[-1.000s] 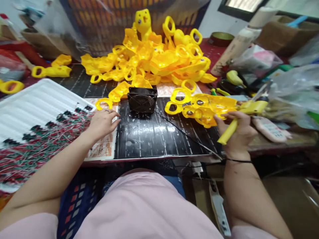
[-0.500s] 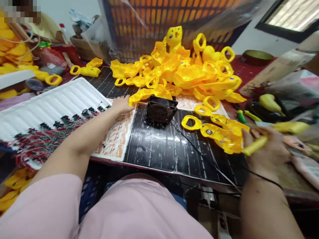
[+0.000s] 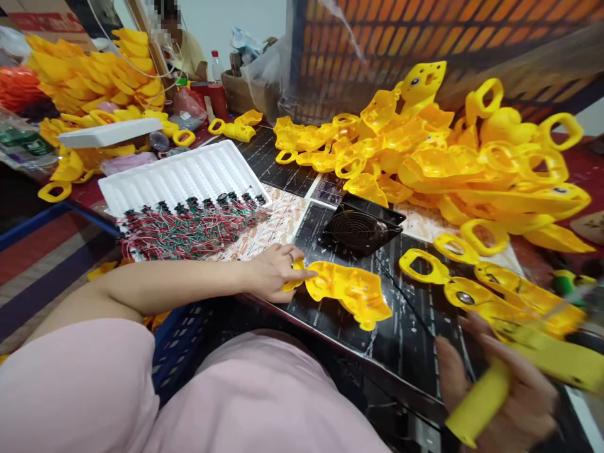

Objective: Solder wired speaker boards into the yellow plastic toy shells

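Note:
My left hand [image 3: 272, 272] grips the ring end of a yellow plastic shell [image 3: 348, 290] that lies on the black mat [image 3: 415, 327] near the table's front edge. My right hand [image 3: 507, 393] at the lower right is wrapped round the yellow handle of a tool [image 3: 528, 371], blurred by motion. Two or three finished yellow shells with metal discs [image 3: 491, 292] lie just beyond that hand. A big heap of yellow shells [image 3: 453, 151] fills the back of the table.
A small black fan [image 3: 361, 226] sits in the middle of the mat. A white ribbed tray [image 3: 179, 176] holds several red-green wired parts [image 3: 189, 226]. More yellow parts [image 3: 89, 75] pile at the far left, with another person behind them.
My left hand took a yellow shell from the heap's edge and drew it back to the front of the mat. The view swung left; my right hand keeps the tool.

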Tool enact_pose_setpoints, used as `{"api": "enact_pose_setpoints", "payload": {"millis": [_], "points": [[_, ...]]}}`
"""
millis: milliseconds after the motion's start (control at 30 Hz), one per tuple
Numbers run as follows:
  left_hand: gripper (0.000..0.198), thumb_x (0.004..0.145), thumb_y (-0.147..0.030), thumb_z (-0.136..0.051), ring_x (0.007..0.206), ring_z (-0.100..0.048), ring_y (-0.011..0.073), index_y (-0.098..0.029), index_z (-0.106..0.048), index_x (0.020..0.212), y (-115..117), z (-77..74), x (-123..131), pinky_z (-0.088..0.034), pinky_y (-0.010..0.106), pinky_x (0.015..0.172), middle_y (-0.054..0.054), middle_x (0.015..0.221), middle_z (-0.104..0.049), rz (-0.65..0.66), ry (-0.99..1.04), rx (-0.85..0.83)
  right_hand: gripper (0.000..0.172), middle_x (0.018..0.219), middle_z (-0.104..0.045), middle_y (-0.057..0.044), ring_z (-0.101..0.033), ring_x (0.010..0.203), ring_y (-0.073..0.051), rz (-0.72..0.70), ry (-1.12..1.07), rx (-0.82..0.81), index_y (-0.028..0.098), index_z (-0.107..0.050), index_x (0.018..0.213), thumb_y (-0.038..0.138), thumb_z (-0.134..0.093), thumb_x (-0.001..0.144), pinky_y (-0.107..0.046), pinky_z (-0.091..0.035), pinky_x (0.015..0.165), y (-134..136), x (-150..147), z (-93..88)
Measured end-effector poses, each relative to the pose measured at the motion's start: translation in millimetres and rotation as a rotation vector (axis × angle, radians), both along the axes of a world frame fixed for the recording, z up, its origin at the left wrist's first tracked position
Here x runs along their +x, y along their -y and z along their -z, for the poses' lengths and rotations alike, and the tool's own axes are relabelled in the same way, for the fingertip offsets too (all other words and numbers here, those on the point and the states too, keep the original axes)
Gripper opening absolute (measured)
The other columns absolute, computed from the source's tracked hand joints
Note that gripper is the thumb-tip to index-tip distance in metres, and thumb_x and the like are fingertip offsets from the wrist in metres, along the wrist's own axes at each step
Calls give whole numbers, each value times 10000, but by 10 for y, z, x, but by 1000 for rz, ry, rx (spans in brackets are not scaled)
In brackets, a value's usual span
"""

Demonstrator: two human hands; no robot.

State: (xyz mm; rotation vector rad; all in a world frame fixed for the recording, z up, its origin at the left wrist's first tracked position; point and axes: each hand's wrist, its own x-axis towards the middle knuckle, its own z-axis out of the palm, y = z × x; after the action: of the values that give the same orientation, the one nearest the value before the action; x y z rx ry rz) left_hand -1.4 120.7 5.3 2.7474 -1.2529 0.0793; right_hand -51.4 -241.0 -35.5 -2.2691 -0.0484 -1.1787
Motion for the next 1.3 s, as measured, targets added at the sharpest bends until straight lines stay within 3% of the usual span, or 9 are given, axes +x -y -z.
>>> {"api": "enact_pose_setpoints", "payload": {"millis": [167,333,433,500,600,667,767,1067,1300], "points": [[841,795,-652,-651,1358,-474,382,-170,-503,1468,-148,-186,-47,-419,527,1088,244,1508,-463,-198,-41,82,511,1097,-761,-116,-766,904,-291,-408,90,-272,242,-563,1208,405,-819,796,-395,-669,700,-401,18,53],[426,934,-473,-476,1118,-642,348,-165,-738,1065,-1012,-894,81,-498,431,892,165,1133,-707,-883,-40,284,456,1095,-765,-89,-771,841,-231,-346,80,-236,163,-574,1216,329,-789,848,-301,-610,687,-387,-63,66],[381,836,-521,-588,956,-659,337,-169,-734,828,-1487,-990,55,-467,375,773,137,922,-706,-1084,-155,373,453,1038,-778,-73,-761,714,-200,-310,100,-222,149,-578,1235,300,-780,858,-270,-571,580,-362,-90,58],[331,760,-503,-648,801,-626,255,-178,-698,728,-1682,-955,47,-423,322,702,91,785,-674,-1119,-234,184,431,1036,-778,-73,-754,677,-200,-318,102,-199,154,-587,1222,287,-776,858,-279,-576,554,-375,-86,58],[344,657,-514,-721,586,-465,129,-179,-641,653,-1736,-950,55,-334,263,573,24,624,-571,-1146,-245,-516,413,1067,-774,-63,-760,708,-203,-346,74,-162,175,-597,1192,288,-787,843,-296,-614,592,-408,-62,58],[389,575,-508,-805,521,-373,84,-173,-612,615,-1601,-1010,44,-259,239,505,-1,578,-509,-1076,-306,-963,403,1093,-769,-53,-766,758,-193,-362,52,-131,190,-602,1180,259,-794,832,-297,-639,672,-443,-45,38],[409,505,-457,-900,498,-371,67,-156,-639,595,-1186,-1075,-28,-233,219,470,2,562,-499,-900,-523,-1239,394,1086,-771,-59,-772,794,-192,-398,63,-85,189,-612,1161,192,-800,815,-290,-653,752,-557,-38,-51],[530,469,-559,-947,464,-383,31,-134,-748,716,356,-468,-238,-223,157,409,0,581,-569,-594,-1265,-1383,354,955,-760,-3,-764,812,-160,-605,83,245,258,-564,1159,188,-749,866,-297,-664,796,-1237,-82,-493],[535,522,-602,-917,467,-385,26,-142,-700,688,811,-193,-207,-259,158,438,-17,596,-562,-419,-1379,-1288,383,1069,-726,-9,-710,766,-108,-602,2,473,290,-482,1143,271,-756,875,-241,-612,695,-1217,8,-491]]}}
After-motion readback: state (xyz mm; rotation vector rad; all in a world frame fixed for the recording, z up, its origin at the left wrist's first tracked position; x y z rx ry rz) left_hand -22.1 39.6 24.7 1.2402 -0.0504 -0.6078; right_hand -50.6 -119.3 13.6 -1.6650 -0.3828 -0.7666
